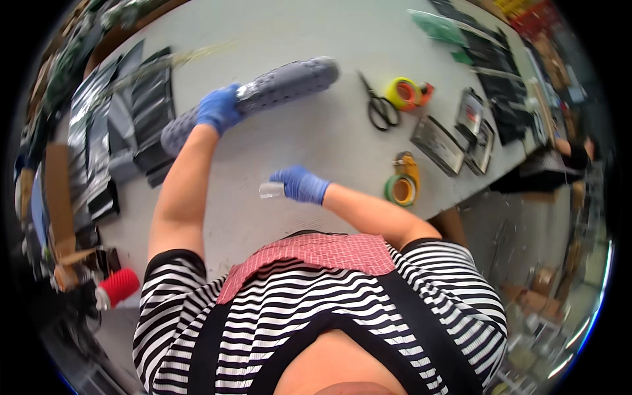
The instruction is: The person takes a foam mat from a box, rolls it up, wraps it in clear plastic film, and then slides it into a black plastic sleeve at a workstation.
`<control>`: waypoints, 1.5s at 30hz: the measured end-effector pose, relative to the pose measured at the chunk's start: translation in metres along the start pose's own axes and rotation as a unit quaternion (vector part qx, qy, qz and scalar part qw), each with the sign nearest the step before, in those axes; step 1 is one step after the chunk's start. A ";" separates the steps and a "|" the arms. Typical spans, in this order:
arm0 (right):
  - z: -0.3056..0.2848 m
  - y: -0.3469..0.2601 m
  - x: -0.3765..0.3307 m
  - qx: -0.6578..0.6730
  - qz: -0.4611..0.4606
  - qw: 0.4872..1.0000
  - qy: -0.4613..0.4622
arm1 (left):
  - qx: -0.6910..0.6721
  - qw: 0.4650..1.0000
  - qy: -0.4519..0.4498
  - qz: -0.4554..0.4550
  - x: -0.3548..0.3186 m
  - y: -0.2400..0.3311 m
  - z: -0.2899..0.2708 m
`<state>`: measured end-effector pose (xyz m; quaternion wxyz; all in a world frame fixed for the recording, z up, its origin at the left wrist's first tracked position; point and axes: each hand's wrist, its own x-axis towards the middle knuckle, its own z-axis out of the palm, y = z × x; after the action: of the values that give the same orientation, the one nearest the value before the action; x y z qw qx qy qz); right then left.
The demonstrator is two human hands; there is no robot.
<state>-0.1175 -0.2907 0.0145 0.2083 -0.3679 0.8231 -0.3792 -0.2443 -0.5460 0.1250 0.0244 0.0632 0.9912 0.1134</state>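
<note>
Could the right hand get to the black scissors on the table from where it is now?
Probably yes. The table between the right hand and the scissors lies bare, but the hand already holds a small clear piece, so gripping them would be awkward.

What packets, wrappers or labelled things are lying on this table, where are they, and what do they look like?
Grey bubble-wrap roll: long, held by the left hand, middle of the table.
Shiny black-and-silver bags: flat, piled at the left edge.
Dark flat packets: rectangular, far right end.
Silver-framed trays: flat, near the right edge.
Green sheet: top right.
Small clear piece: in the right hand.
</note>
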 end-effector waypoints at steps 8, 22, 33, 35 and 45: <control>-0.215 0.010 -0.163 -0.032 0.262 0.936 0.232 | 0.009 0.999 0.035 0.014 -0.151 0.051 -0.019; -0.253 0.116 -0.175 -0.214 0.295 0.914 0.177 | 0.076 0.992 0.030 -0.099 -0.288 0.075 0.043; -0.215 0.093 -0.257 -0.118 0.355 0.915 0.153 | 0.079 0.992 0.062 -0.081 -0.289 0.082 0.044; -0.168 0.108 -0.285 -0.100 0.316 0.922 0.198 | 0.067 0.992 0.048 -0.090 -0.285 0.084 0.045; -0.230 0.121 -0.320 -0.323 0.457 0.779 0.283 | 0.081 0.992 0.064 -0.073 -0.287 0.076 0.048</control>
<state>-0.1089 0.1153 0.0848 -0.0164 0.1292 0.9907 -0.0389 0.0518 -0.4990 0.1053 -0.0360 -0.0151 0.9986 0.0348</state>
